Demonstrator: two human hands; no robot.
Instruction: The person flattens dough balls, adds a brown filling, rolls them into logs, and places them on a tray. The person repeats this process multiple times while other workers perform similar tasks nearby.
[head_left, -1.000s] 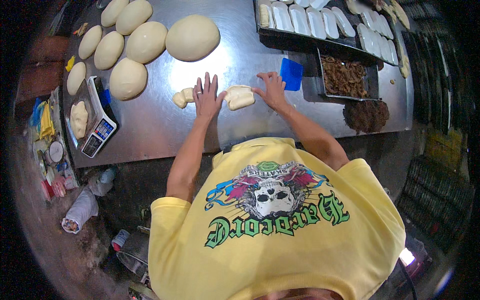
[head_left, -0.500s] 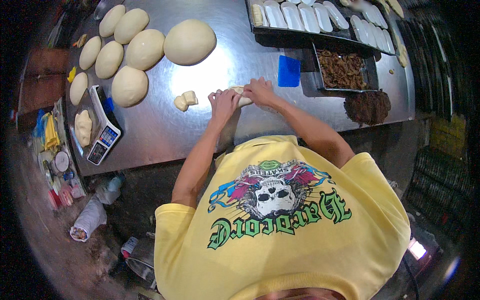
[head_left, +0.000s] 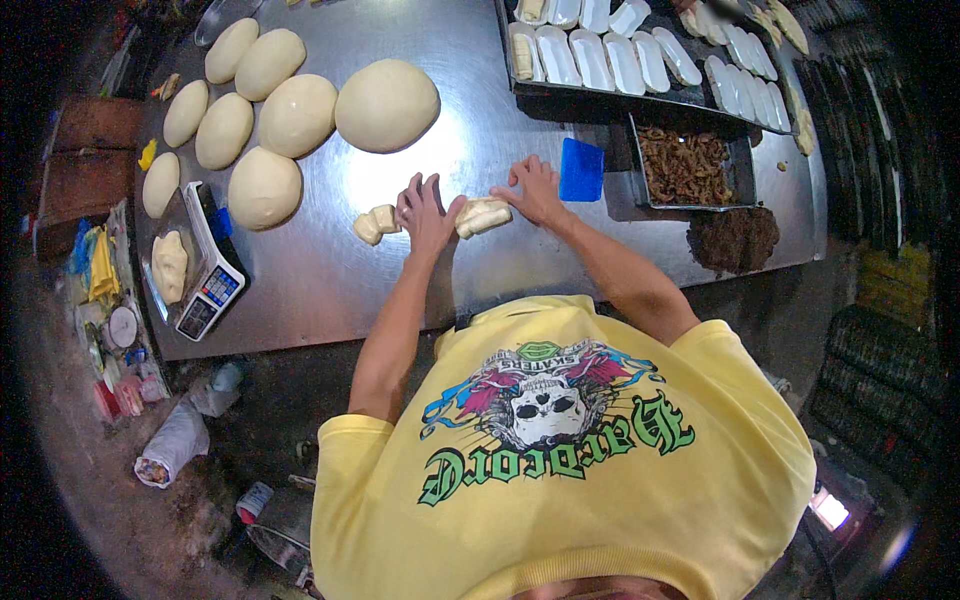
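Note:
A short rolled-up piece of dough (head_left: 484, 217) lies on the steel table between my two hands. My left hand (head_left: 428, 218) is open with fingers apart, its thumb at the roll's left end. Beside its outer fingers sit small dough lumps (head_left: 375, 225). At the roll's right end, my right hand (head_left: 537, 193) has its fingers apart and slightly bent, a fingertip close to or touching the dough. Neither hand is wrapped around the roll.
Several large dough balls (head_left: 297, 115) stand at the far left, above a digital scale (head_left: 213, 290) bearing dough. A blue scraper (head_left: 581, 170) lies right of my right hand. Further right are a pan of brown shredded filling (head_left: 686, 165), a dark crumbly heap (head_left: 735, 240) and a black tray (head_left: 590, 95) of white paper liners.
My hands have moved apart from the dough, the left one leftward toward the small lumps and the right one rightward. The roll, mostly covered before, now shows between them.

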